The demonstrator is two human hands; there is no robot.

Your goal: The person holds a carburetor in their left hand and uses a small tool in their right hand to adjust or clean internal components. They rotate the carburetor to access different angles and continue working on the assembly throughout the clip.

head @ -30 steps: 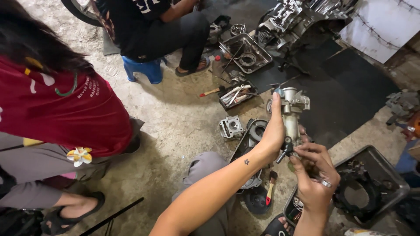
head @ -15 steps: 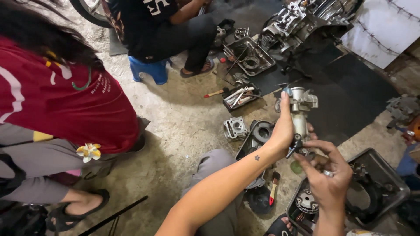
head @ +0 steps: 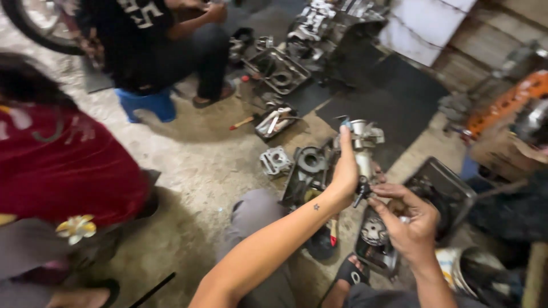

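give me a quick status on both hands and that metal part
Left hand gripping the upright metal part. Right hand at its lower end, fingers pinching something small. Trays and loose engine pieces on the floor below.

Rough, stained grey concrete floor (head: 188, 165) — a flat black rubber mat (head: 394, 102) lies across it. Behind stands a pale tiled wall (head: 425, 23); a low blue plastic stool (head: 145, 104) sits nearby.
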